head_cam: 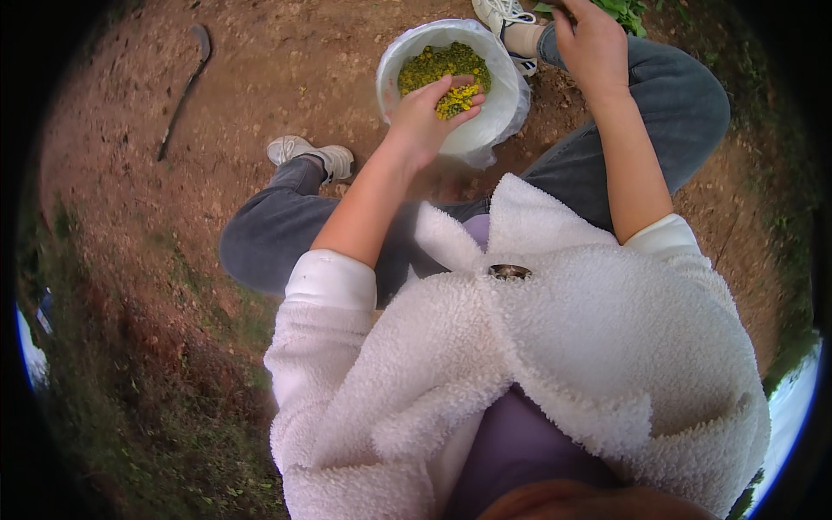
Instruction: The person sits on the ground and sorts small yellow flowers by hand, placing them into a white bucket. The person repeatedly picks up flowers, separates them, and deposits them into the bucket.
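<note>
My left hand (pixel 422 120) is cupped over a white bucket (pixel 465 133), palm turned up, with a small heap of yellow flower heads (pixel 457 102) on its fingers. Clear plastic lining folds over the bucket's rim. Inside, a layer of yellow and green flower heads (pixel 448 60) covers the bottom. My right hand (pixel 595 52) is at the top edge, above my right knee; its fingertips are partly cut off, so whether they grip anything is unclear. Green leaves (pixel 621 13) show just beside and behind it.
A sickle (pixel 188 91) with a curved blade lies on the bare reddish soil (pixel 260 78) at the left. My shoes (pixel 312 156) and bent legs (pixel 676 110) flank the bucket. Grass and low weeds (pixel 175 416) cover the ground at the lower left.
</note>
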Tool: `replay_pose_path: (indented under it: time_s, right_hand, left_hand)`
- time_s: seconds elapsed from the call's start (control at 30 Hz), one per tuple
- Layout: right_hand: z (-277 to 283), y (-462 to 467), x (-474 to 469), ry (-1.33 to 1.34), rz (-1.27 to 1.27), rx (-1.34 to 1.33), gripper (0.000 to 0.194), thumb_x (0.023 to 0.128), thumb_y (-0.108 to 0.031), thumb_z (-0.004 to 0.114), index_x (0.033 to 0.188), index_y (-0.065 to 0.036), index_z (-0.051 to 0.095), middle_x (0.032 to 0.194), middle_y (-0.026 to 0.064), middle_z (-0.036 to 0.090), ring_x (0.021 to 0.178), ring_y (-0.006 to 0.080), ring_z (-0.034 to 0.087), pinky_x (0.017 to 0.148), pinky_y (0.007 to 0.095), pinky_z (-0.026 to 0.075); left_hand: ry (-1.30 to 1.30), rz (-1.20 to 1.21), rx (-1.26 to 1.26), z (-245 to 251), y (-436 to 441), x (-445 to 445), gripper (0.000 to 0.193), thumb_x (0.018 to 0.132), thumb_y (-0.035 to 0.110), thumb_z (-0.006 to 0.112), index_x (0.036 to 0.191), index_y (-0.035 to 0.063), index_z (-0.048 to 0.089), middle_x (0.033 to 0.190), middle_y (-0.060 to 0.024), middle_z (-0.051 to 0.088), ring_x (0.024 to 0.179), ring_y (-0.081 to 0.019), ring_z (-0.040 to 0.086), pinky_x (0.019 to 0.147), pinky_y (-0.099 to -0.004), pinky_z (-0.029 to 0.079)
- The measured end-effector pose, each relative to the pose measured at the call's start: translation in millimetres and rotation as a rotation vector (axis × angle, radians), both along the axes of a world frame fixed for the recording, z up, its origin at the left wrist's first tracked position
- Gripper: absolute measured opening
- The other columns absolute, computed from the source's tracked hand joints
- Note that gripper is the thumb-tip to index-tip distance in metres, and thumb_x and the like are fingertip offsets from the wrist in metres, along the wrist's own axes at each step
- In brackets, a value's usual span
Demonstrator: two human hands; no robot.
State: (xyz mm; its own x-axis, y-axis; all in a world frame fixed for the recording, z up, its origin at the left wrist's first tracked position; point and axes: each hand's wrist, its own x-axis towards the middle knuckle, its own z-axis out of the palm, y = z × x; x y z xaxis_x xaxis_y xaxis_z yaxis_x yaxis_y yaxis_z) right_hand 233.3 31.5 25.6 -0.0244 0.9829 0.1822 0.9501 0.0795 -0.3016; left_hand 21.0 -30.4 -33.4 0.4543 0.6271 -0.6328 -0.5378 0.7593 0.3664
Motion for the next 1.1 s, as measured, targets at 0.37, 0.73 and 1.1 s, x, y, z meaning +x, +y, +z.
replay_pose_path:
  time_s: [0.37, 0.73, 1.1]
  right_hand:
    - [-10, -48, -45, 0.445, 0.586, -0.434, 0.028, 0.070, -0.010, 0.071, 0.095, -0.005, 0.061, 0.091, 0.0093, 0.059, 0.082, 0.0275, 0.059, 0.070, 0.0355, 0.050]
    - [-25, -44, -53, 0.378, 0.677, -0.379, 0.017, 0.074, -0.009, 0.065, 0.090, -0.005, 0.060, 0.085, 0.0105, 0.060, 0.081, 0.0288, 0.060, 0.069, 0.0380, 0.049]
    - [-25, -36, -45, 0.381, 0.528, -0.491, 0.024, 0.071, -0.010, 0.068, 0.091, -0.003, 0.058, 0.089, 0.0099, 0.059, 0.083, 0.0283, 0.060, 0.072, 0.0352, 0.050]
  left_hand:
    - [-0.141, 0.083, -0.075, 4, -4, -1, 0.038, 0.099, 0.018, 0.028, 0.123, -0.0098, 0.040, 0.128, -0.0185, 0.046, 0.112, -0.0301, 0.050, 0.096, -0.0410, 0.044]
    - [-0.252, 0.159, -0.074, -11, -5, -1, 0.029, 0.097, 0.015, 0.035, 0.120, 0.0002, 0.041, 0.116, -0.0138, 0.053, 0.108, -0.0256, 0.055, 0.090, -0.0433, 0.050]
    - [-0.142, 0.158, -0.038, -5, -1, 1, 0.033, 0.095, 0.016, 0.036, 0.121, -0.0040, 0.040, 0.118, -0.0167, 0.051, 0.109, -0.0275, 0.054, 0.094, -0.0440, 0.046]
